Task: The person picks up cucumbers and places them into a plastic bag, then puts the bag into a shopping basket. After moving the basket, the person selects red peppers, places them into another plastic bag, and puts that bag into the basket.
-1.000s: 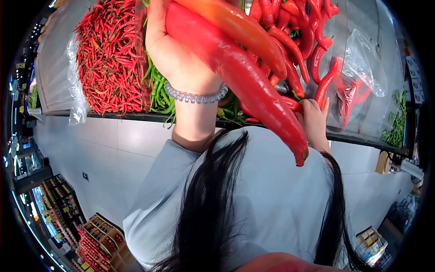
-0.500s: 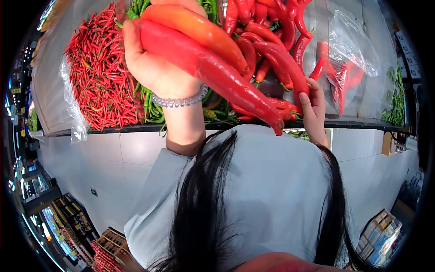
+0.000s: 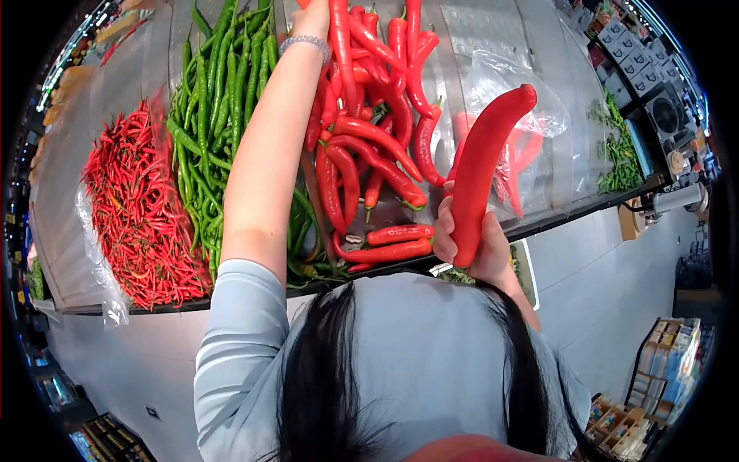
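Observation:
My right hand is closed round the lower part of a large red chili pepper, which stands up tilted to the right. My left hand, a beaded bracelet on its wrist, reaches to the far end of the red pepper pile. An orange-red bit shows beside its fingers, which the top edge of the view mostly cuts off. One long red pepper lies right by this hand. Two red peppers rest at the near edge of the pile.
Left of the pile lie long green chilies, then a heap of small red chilies. A clear plastic bag with red peppers lies on the right. Green sprigs sit at the display's right end. Crates stand on the floor behind.
My left hand has moved away to the far side of the pile; the two peppers close to the camera are gone from view there. My right hand now holds a large red pepper raised.

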{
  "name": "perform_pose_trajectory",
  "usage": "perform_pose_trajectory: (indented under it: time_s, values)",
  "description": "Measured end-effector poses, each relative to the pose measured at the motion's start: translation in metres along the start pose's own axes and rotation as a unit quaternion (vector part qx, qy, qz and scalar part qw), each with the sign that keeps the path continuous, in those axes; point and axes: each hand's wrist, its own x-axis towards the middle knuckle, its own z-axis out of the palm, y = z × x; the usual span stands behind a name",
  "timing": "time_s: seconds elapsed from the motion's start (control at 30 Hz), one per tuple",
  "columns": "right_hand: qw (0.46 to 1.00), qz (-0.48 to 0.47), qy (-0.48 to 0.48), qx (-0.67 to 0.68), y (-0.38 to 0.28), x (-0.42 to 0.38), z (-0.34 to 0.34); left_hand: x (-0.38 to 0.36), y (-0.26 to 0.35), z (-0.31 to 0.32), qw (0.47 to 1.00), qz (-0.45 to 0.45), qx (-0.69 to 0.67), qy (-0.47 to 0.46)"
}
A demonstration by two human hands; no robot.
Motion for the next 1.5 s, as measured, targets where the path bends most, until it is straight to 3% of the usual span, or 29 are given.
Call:
perform_pose_trajectory:
  time_s: [0.1, 0.17, 0.2, 0.3, 0.43, 0.5, 0.57, 0.6, 0.63, 0.67, 0.73, 0.77, 0.8, 0.87, 0.97, 1.0, 1.07, 1.13, 1.17, 1.23, 1.3, 1.37, 1.43, 1.5]
  values:
    - [0.999, -0.013, -0.007, 0.029, -0.006, -0.001, 0.002, 0.012, 0.002, -0.018, 0.952, -0.056, 0.250, 0.166]
    - [0.999, -0.014, -0.018, 0.037, -0.010, -0.001, 0.000, 0.002, 0.002, -0.029, 0.991, -0.082, 0.058, 0.092]
    - [0.999, -0.012, -0.026, 0.044, -0.010, 0.000, -0.002, -0.018, 0.011, -0.024, 0.988, -0.139, -0.059, 0.023]
    - [0.998, -0.005, -0.032, 0.052, -0.014, 0.006, -0.003, -0.086, 0.041, -0.014, 0.892, -0.256, -0.339, -0.154]
    - [0.996, 0.002, -0.035, -0.081, -0.023, 0.018, 0.001, -0.166, 0.073, 0.000, 0.765, -0.255, -0.506, -0.306]
    - [0.981, -0.049, -0.050, -0.181, -0.028, 0.032, 0.005, -0.187, 0.075, -0.003, 0.778, -0.249, -0.492, -0.302]
    - [0.921, -0.162, -0.018, -0.353, -0.040, 0.049, 0.009, -0.197, 0.071, -0.006, 0.833, -0.246, -0.435, -0.240]
    - [0.879, -0.218, 0.007, -0.423, -0.047, 0.063, 0.009, -0.201, 0.065, -0.006, 0.887, -0.222, -0.370, -0.165]
    - [0.816, -0.275, 0.007, -0.509, -0.055, 0.073, 0.013, -0.208, 0.059, -0.002, 0.941, -0.207, -0.266, -0.035]
    - [0.740, -0.332, 0.019, -0.585, -0.064, 0.084, 0.017, -0.213, 0.053, 0.000, 0.945, -0.224, -0.234, -0.048]
    - [0.520, -0.421, -0.007, -0.743, -0.074, 0.099, 0.040, -0.216, 0.033, -0.014, 0.926, -0.286, -0.217, -0.115]
    - [0.543, -0.468, 0.033, -0.697, -0.062, 0.108, 0.050, -0.221, 0.028, -0.014, 0.902, -0.309, -0.258, -0.157]
    - [0.562, -0.511, 0.070, -0.647, -0.044, 0.120, 0.062, -0.227, 0.025, -0.009, 0.911, -0.276, -0.260, -0.159]
    - [0.662, -0.401, -0.177, -0.608, -0.069, 0.104, 0.048, -0.235, 0.024, -0.008, 0.931, -0.222, -0.234, -0.170]
    - [0.750, -0.393, -0.163, -0.506, -0.055, 0.093, 0.030, -0.241, 0.028, -0.021, 0.945, -0.179, -0.191, -0.196]
    - [0.749, -0.409, -0.063, -0.517, -0.047, 0.087, 0.024, -0.242, 0.032, -0.025, 0.939, -0.179, -0.210, -0.205]
    - [0.845, -0.292, 0.047, -0.446, -0.031, 0.076, 0.006, -0.246, 0.042, -0.022, 0.948, -0.131, -0.216, -0.195]
    - [0.840, -0.170, 0.162, -0.490, -0.009, 0.064, -0.026, -0.247, 0.042, -0.019, 0.927, -0.099, -0.274, -0.237]
    - [0.804, -0.131, 0.175, -0.554, 0.004, 0.054, -0.047, -0.247, 0.045, -0.020, 0.914, -0.083, -0.303, -0.258]
    - [0.715, -0.139, 0.181, -0.661, 0.032, 0.029, -0.070, -0.249, 0.047, -0.027, 0.895, -0.096, -0.326, -0.289]
    - [0.694, -0.100, 0.202, -0.684, 0.050, 0.009, -0.070, -0.249, 0.039, -0.036, 0.871, -0.097, -0.356, -0.325]
    - [0.702, -0.069, 0.219, -0.674, 0.067, -0.006, -0.071, -0.252, 0.039, -0.037, 0.855, -0.090, -0.383, -0.339]
    - [0.751, -0.054, 0.236, -0.614, 0.077, -0.014, -0.079, -0.253, 0.037, -0.031, 0.832, -0.068, -0.440, -0.330]
    - [0.784, -0.039, 0.272, -0.556, 0.086, -0.016, -0.080, -0.248, 0.035, -0.034, 0.772, -0.054, -0.523, -0.358]
